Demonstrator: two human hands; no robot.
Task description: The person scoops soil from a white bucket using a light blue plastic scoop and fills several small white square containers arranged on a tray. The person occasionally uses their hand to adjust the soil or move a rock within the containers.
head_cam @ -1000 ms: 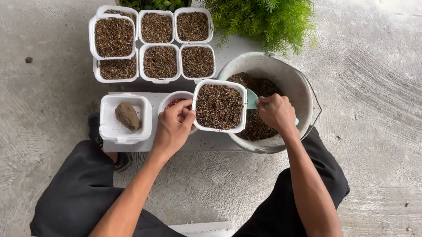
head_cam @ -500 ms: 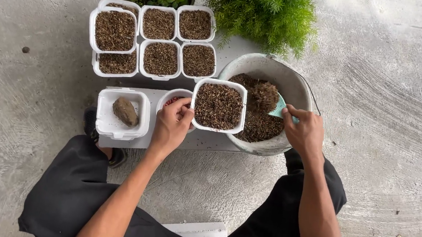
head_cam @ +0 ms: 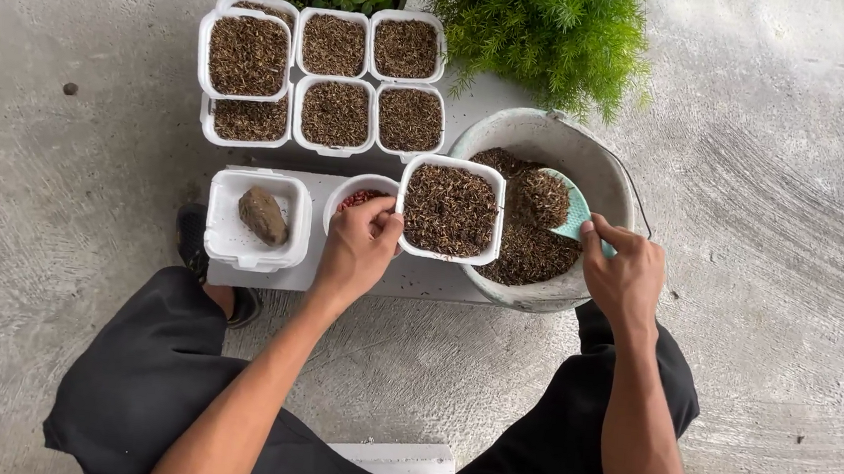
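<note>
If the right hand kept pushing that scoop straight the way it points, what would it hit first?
Likely the white square pot the left hand holds. The right hand aims its loaded teal scoop up-left over the bucket; depth is unclear.

One head-worn camera looks steeply down, at arm's length, onto the grey concrete floor before the person's knees.

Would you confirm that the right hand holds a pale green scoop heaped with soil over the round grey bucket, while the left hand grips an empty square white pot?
Not quite: the head view shows the left hand gripping a square white pot already full of soil, not empty. The right hand does hold the pale green scoop over the round grey bucket.
</note>
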